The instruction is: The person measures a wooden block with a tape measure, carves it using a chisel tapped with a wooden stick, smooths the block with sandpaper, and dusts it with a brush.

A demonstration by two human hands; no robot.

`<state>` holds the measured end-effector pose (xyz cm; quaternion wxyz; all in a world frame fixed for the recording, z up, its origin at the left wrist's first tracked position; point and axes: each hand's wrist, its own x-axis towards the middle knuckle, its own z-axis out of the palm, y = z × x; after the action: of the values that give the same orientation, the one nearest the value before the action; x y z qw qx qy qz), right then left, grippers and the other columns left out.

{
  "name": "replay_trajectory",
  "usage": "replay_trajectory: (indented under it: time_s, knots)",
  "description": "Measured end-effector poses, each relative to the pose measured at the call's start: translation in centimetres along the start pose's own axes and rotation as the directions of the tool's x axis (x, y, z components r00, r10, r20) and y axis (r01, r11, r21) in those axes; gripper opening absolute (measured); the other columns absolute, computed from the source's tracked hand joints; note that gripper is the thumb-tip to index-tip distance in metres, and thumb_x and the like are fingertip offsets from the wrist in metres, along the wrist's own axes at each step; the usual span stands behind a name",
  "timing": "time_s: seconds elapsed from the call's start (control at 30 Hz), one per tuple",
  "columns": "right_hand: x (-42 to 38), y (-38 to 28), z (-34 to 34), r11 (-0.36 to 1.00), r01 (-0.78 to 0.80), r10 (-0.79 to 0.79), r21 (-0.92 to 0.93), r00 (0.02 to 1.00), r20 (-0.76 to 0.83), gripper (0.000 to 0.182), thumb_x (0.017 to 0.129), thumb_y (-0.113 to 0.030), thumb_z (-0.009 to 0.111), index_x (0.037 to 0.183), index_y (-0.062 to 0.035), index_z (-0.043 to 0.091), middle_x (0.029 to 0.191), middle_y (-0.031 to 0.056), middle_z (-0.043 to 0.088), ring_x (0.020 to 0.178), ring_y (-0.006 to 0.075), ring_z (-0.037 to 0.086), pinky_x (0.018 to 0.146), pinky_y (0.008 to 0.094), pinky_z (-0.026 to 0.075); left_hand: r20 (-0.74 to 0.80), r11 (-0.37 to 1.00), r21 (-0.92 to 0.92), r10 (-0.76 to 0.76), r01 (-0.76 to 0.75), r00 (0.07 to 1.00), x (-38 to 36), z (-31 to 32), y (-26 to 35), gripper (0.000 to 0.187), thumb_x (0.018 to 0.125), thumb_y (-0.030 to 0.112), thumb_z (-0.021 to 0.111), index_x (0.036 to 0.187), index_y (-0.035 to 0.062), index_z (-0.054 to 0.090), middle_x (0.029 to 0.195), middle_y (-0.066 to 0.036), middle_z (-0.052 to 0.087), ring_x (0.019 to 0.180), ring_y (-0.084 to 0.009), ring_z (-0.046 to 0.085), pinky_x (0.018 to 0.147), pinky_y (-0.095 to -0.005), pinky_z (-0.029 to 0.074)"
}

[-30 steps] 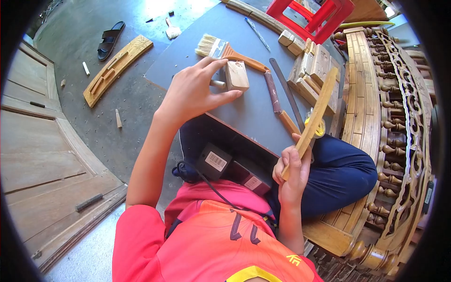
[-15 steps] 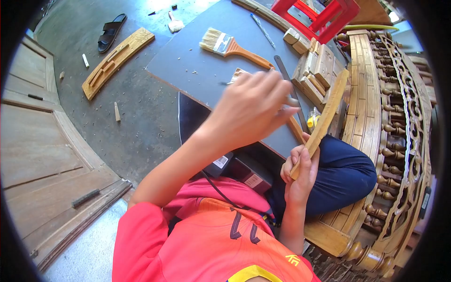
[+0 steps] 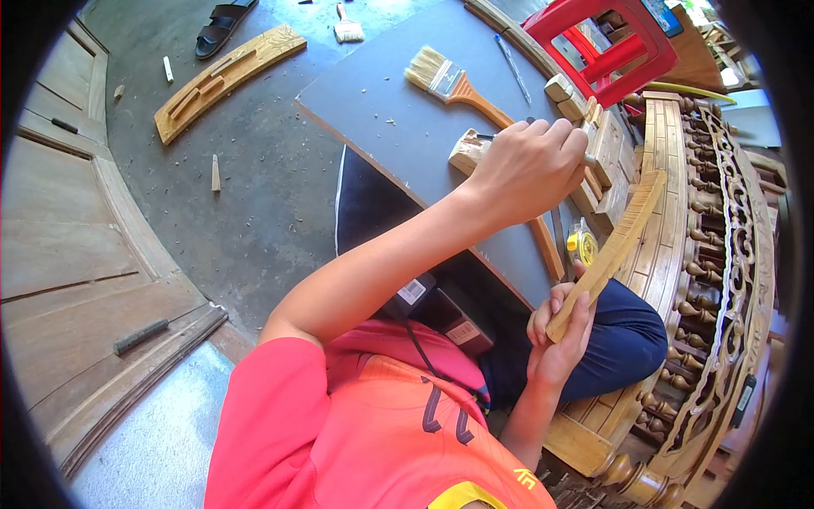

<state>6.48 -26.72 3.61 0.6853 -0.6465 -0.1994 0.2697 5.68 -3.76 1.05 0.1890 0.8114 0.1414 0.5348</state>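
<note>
My right hand (image 3: 561,327) grips the lower end of a long, slightly curved wooden strip (image 3: 623,242), tilted up to the right with marks or notches along its face. My left hand (image 3: 532,161) is closed above the grey tabletop, left of the strip and apart from it. A greyish rounded end pokes out beside its fingers; the rest of that object is hidden. Behind the left hand lie a pale wooden block (image 3: 468,153) and a brown wooden handle (image 3: 545,246). A yellow tape measure (image 3: 583,244) sits near the strip.
On the grey table (image 3: 381,140) lie a wide paintbrush (image 3: 449,81), a pen (image 3: 511,66) and stacked wood blocks (image 3: 606,153). A red stool (image 3: 593,51) stands behind. Left on the floor are a curved board (image 3: 225,82) and a sandal (image 3: 222,30). A carved wooden railing (image 3: 704,229) runs along the right.
My left hand has moved rightward and farther over the table, nearer the wooden strip. The strip has turned, showing more of its face. The view has shifted slightly.
</note>
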Motion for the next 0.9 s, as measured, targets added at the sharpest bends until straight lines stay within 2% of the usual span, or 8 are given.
replay_trajectory:
  time_s: [0.17,0.53,0.63,0.73,0.83,0.9]
  knots:
    - [0.0,-0.6,0.4,1.000,0.024,-0.024,-0.005,1.000,0.014,0.052,0.114,-0.036,0.043,0.155,-0.0038,0.036,0.090,0.0028,0.045,0.047,0.0042,0.035,0.041,0.0206,0.028,-0.024,0.999,-0.031,-0.026,0.025,0.999,0.1,0.0,-0.3,0.021,0.094,0.021,0.068,0.094,0.0058,0.054,0.082,-0.010,0.060,0.071,-0.0291,0.065,0.064,-0.0408,0.053]
    - [0.0,-1.5,0.7,0.998,0.056,-0.054,-0.035,0.998,0.044,0.056,0.113,-0.038,0.045,0.156,-0.0032,0.036,0.089,0.0029,0.046,0.047,0.0042,0.035,0.040,0.0206,0.028,-0.064,0.994,-0.073,-0.086,0.081,0.994,0.0,0.3,-1.0,0.023,0.095,0.023,0.068,0.094,0.0058,0.053,0.082,-0.011,0.061,0.073,-0.0314,0.068,0.063,-0.0428,0.054]
    - [0.8,-3.1,0.7,0.979,0.137,-0.136,-0.149,0.990,0.017,0.058,0.112,-0.039,0.047,0.156,-0.0032,0.036,0.089,0.0029,0.046,0.047,0.0041,0.035,0.040,0.0207,0.028,-0.078,0.993,-0.071,-0.097,0.092,0.992,0.0,0.4,-1.1,0.023,0.095,0.024,0.068,0.094,0.0066,0.053,0.082,-0.011,0.062,0.074,-0.0319,0.068,0.062,-0.0429,0.054]
    - [2.5,-5.8,-0.2,0.939,0.339,-0.341,-0.052,0.940,-0.025,0.059,0.111,-0.039,0.049,0.156,-0.0024,0.035,0.089,0.0029,0.047,0.048,0.0047,0.036,0.039,0.0212,0.029,-0.094,0.994,-0.062,-0.099,0.094,0.991,-0.1,0.5,-1.2,0.024,0.095,0.025,0.068,0.094,0.0072,0.053,0.083,-0.011,0.063,0.074,-0.0323,0.069,0.062,-0.0429,0.054]
    - [3.3,-8.0,0.6,0.852,0.522,-0.524,-0.050,0.851,-0.038,0.058,0.112,-0.042,0.047,0.154,-0.0020,0.038,0.088,0.0017,0.047,0.053,0.0049,0.036,0.044,0.0216,0.028,-0.102,0.993,-0.068,-0.104,0.097,0.989,-0.2,0.5,-1.3,0.024,0.095,0.025,0.068,0.094,0.0073,0.053,0.083,-0.011,0.063,0.074,-0.0325,0.069,0.062,-0.0433,0.054]
    - [4.4,-4.8,0.2,0.899,0.437,-0.438,-0.029,0.893,-0.106,0.056,0.111,-0.038,0.050,0.153,-0.0020,0.038,0.090,0.0026,0.049,0.051,0.0050,0.037,0.042,0.0218,0.030,-0.104,0.992,-0.073,-0.110,0.103,0.988,-0.2,0.5,-1.3,0.023,0.095,0.025,0.068,0.094,0.0073,0.053,0.083,-0.011,0.063,0.074,-0.0327,0.069,0.062,-0.0437,0.054]
